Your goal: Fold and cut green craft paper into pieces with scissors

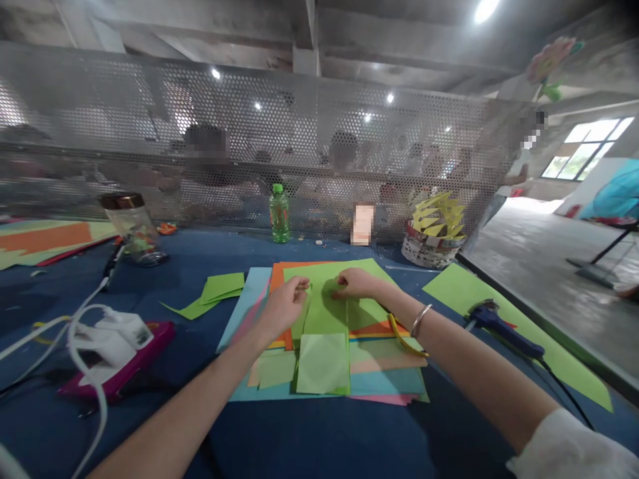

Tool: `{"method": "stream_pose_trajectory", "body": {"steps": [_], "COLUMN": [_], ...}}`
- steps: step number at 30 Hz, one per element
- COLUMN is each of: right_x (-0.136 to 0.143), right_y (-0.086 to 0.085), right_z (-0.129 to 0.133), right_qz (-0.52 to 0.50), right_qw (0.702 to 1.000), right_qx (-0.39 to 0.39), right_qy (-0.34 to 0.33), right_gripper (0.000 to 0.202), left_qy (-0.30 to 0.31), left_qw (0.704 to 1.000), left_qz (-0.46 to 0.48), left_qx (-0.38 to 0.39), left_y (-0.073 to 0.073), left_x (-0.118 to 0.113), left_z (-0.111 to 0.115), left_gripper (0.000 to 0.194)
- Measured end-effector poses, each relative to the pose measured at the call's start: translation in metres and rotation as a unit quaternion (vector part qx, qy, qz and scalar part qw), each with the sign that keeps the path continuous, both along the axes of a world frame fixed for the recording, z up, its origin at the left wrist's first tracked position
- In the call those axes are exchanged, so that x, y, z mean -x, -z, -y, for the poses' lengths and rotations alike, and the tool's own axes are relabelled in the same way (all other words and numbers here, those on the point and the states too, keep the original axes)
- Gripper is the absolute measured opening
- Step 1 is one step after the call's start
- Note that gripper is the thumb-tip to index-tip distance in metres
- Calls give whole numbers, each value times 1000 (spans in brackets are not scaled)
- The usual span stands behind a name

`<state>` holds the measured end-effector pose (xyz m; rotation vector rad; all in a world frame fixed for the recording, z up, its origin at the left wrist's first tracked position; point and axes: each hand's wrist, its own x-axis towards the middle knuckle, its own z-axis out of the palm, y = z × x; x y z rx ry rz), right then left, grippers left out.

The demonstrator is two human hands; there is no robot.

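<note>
A green sheet of paper (327,309) lies upright in front of me on a stack of coloured paper (389,382). My left hand (284,306) is closed in a pinch at the sheet's left edge. At its right edge, my right hand (358,285) has its fingers curled together on the paper, fingertips partly hidden. A paler green square (323,362) covers the sheet's near end. Beside my right wrist a yellow curved object (405,338) rests on the stack, its kind unclear.
Green paper pieces (217,291) lie left of the stack. Further left are a magenta power strip (134,359) with white plugs and a lidded jar (134,233). A green bottle (279,216) and a basket (430,247) stand behind. A blue glue gun (506,329) rests on green paper at right.
</note>
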<state>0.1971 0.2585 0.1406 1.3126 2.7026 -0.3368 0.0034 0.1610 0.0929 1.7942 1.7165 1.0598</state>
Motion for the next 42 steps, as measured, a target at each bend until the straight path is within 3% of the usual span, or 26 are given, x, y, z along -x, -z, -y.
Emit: {"method": "stream_pose_trajectory", "body": {"steps": [3, 6, 8, 11, 17, 20, 26, 30, 33, 38, 42], "right_x": [-3, -7, -9, -9, -8, -8, -9, -10, -10, -10, -10], "right_y": [4, 9, 12, 13, 13, 13, 16, 15, 14, 12, 12], "right_z": [1, 1, 1, 2, 5, 5, 2, 0, 1, 3, 3], "right_qz": [-4, -16, -24, -39, -68, -71, -71, -69, -66, -63, -64], "right_qw": [1000, 1000, 1000, 999, 997, 997, 997, 998, 998, 998, 998], "right_qx": [-4, -14, -17, -21, -24, -19, 3, 10, 10, 10, 12], "right_qy": [3, 9, 11, 12, 13, 14, 10, 7, 6, 6, 6], "right_gripper": [29, 29, 29, 29, 29, 29, 29, 29, 29, 29, 29], "left_qy": [10, 42, 97, 180, 237, 249, 222, 94, 30, 37, 54], "left_qw": [1000, 999, 990, 969, 955, 952, 962, 989, 995, 994, 993], "left_qz": [5, -23, -106, -156, -134, -137, -148, -113, -88, -90, -102], "left_qx": [8, 5, 11, 66, 115, 111, 62, 23, 36, 49, 30], "left_y": [-8, -24, -34, -41, -34, -32, -32, -30, -25, -21, -32], "left_x": [-6, -15, -19, -19, -16, -19, -23, -15, -7, -8, -15], "left_z": [8, 24, 34, 42, 39, 39, 41, 34, 26, 23, 31], "left_gripper": [37, 54, 58, 58, 22, 14, 13, 37, 43, 43, 44]}}
